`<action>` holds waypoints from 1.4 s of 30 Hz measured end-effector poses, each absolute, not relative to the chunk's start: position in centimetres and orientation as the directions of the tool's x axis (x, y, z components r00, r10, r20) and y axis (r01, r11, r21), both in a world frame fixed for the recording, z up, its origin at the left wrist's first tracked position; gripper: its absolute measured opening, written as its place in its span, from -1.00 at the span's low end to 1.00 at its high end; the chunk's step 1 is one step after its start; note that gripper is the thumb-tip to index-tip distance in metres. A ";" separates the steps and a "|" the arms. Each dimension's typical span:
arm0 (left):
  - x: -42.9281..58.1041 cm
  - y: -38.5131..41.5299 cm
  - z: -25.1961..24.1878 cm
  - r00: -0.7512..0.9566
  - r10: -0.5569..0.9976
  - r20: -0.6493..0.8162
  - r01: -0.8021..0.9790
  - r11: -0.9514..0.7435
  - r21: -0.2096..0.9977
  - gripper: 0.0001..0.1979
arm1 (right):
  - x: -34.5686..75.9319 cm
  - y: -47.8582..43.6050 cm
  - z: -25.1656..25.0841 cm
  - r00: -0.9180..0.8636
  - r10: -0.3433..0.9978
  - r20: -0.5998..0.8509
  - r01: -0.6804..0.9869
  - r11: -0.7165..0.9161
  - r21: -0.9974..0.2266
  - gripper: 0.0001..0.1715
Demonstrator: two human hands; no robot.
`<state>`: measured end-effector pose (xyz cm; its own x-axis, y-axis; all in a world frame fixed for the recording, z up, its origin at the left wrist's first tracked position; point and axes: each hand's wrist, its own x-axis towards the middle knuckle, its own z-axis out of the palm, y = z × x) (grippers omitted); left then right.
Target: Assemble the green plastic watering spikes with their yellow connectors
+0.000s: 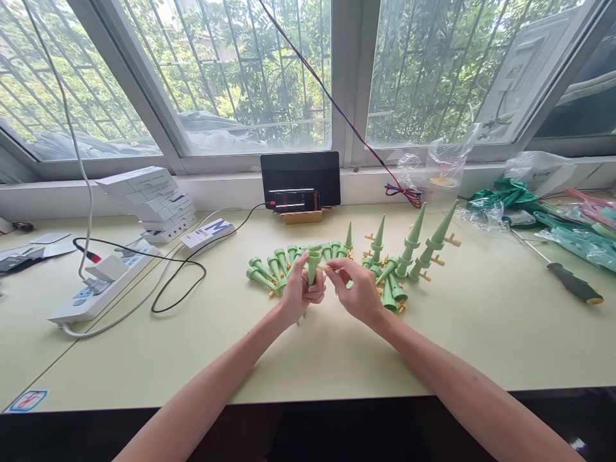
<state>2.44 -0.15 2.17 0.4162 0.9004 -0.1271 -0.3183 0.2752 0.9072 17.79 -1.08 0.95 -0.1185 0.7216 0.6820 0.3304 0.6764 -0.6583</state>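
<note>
My left hand (301,290) is closed around a green plastic plant-watering spike (312,264), its wide hollow end up. Between the fingertips of my right hand (353,285) is a small yellow valve (323,267), its tip against or very close to the side of that spike; whether it is inserted I cannot tell. Behind my left hand lies a fan of green spikes (260,276). Beyond my right hand more spikes lie in a pile (395,289), some with yellow valves. Stacked spikes (436,240) stand point up on the right.
A power strip (103,282) with cables and a stack of white boxes (149,199) are on the left. A phone (297,201) leans against a black tablet (301,170) at the back. A screwdriver (572,282) and plastic bags (577,224) lie at the right.
</note>
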 end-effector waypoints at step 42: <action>2.5 -0.2 1.8 0.352 0.926 -0.133 -0.211 0.218 0.953 -0.38 | 18.0 -1.3 0.6 -0.104 0.802 0.588 0.309 0.588 -0.747 -0.92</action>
<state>2.47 -0.22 1.76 0.3525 0.9262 -0.1335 -0.2113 0.2177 0.9529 17.97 -1.25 0.58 -0.1042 0.8019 0.5884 0.3090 0.5884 -0.7472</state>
